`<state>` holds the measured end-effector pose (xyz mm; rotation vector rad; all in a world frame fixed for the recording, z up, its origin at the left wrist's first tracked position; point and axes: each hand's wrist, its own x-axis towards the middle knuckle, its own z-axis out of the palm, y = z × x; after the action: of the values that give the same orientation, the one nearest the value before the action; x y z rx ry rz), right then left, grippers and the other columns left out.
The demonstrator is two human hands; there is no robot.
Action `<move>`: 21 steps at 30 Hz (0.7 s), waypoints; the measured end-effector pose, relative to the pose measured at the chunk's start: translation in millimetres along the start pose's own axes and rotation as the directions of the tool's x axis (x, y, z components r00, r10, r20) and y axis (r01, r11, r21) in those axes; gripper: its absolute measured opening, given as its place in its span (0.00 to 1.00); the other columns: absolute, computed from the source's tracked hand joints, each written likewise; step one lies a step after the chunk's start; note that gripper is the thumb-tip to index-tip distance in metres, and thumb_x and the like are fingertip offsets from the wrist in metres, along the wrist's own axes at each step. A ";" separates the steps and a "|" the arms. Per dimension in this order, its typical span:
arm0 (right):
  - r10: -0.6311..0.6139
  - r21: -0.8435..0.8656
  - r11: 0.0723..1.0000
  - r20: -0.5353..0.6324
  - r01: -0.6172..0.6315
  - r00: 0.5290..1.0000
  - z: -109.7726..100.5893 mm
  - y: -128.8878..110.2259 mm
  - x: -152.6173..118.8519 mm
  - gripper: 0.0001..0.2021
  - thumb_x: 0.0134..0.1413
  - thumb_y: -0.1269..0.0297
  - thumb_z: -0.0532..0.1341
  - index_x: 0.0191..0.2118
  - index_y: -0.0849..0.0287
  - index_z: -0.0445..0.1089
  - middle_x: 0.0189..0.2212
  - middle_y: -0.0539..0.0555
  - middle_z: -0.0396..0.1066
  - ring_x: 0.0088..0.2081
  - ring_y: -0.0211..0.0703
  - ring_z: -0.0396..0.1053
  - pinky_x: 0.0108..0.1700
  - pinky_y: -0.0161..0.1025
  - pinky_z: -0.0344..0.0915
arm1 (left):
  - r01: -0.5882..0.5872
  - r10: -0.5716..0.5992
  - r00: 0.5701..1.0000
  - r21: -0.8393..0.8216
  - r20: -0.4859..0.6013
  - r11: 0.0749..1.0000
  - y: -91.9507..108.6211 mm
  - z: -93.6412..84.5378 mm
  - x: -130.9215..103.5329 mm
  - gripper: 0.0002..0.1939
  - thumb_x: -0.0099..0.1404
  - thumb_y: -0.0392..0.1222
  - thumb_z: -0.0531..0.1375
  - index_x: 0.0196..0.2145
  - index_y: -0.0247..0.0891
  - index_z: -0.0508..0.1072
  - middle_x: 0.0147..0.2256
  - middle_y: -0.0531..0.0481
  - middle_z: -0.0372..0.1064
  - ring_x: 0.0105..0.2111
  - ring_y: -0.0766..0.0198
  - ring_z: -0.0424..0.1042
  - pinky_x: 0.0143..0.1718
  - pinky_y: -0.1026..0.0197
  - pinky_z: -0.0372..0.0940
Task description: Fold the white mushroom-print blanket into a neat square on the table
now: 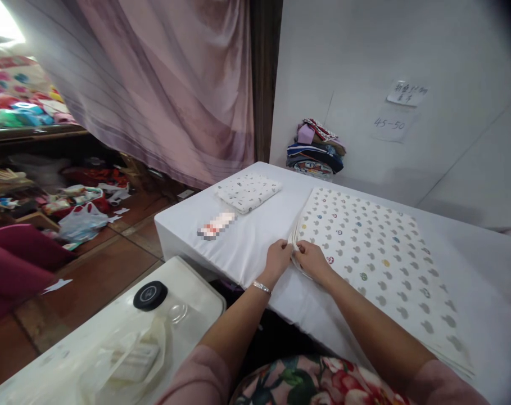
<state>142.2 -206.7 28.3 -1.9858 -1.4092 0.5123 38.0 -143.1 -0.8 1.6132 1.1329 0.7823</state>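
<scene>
A white cloth printed with grey and a few coloured motifs point(365, 247) lies folded in layers along the right of the white-covered table point(247, 242). My left hand point(278, 260), with a silver bracelet at the wrist, pinches the layered left edge of this cloth. Right beside it, my right hand point(312, 259) has its fingers closed on the same edge, near the front left corner. Fingertips of both hands almost meet there. Beyond my hands, at the far left of the table, rests a smaller folded cloth with a sparse dark print point(249, 191).
A blurred-out item point(217, 225) lies near the table's left edge. Folded clothes point(316, 149) are stacked against the wall. Closer left, a white surface carries a black round lid point(150, 295) and a clear plastic bag point(132, 360). A pink curtain point(188, 79) hangs behind.
</scene>
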 end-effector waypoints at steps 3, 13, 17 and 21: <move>-0.042 0.052 0.998 0.004 0.042 0.999 1.5 2.1 -1.4 0.07 0.46 0.66 0.55 0.31 0.58 0.69 0.22 0.48 0.66 0.25 0.37 0.61 0.29 0.34 0.55 | -0.007 0.007 1.000 -0.011 0.006 1.000 0.1 0.9 -0.4 0.11 0.58 0.46 0.56 0.28 0.35 0.72 0.25 0.51 0.69 0.28 0.66 0.67 0.30 0.66 0.61; 0.003 0.432 0.889 0.326 -0.152 0.945 -4.7 30.3 10.0 0.17 0.38 0.72 0.54 0.37 0.59 0.74 0.27 0.49 0.71 0.25 0.35 0.64 0.29 0.33 0.61 | -0.015 0.009 0.999 0.124 0.047 0.992 -4.0 -3.3 5.2 0.06 0.57 0.39 0.55 0.30 0.36 0.70 0.26 0.52 0.69 0.27 0.66 0.67 0.28 0.66 0.58; 0.057 0.251 0.963 0.162 -0.097 0.985 -22.2 45.8 48.2 0.15 0.43 0.70 0.55 0.37 0.59 0.74 0.27 0.50 0.72 0.26 0.36 0.66 0.31 0.33 0.64 | -0.105 0.100 0.994 0.299 0.031 0.949 -1.2 -4.7 -3.0 0.05 0.58 0.38 0.53 0.29 0.37 0.69 0.26 0.53 0.68 0.27 0.66 0.65 0.28 0.65 0.55; 0.035 -0.056 0.998 0.096 -0.030 0.995 -47.8 55.6 100.2 0.15 0.50 0.69 0.54 0.42 0.59 0.73 0.29 0.51 0.73 0.30 0.39 0.69 0.35 0.35 0.66 | -0.191 0.169 0.982 0.461 0.088 0.867 6.4 -4.5 -10.7 0.06 0.58 0.38 0.53 0.34 0.38 0.68 0.32 0.51 0.69 0.30 0.65 0.66 0.30 0.64 0.54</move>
<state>245.8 -138.2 29.0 -2.0539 -1.4660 0.5981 32.1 -152.0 7.0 2.1563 1.2122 0.6116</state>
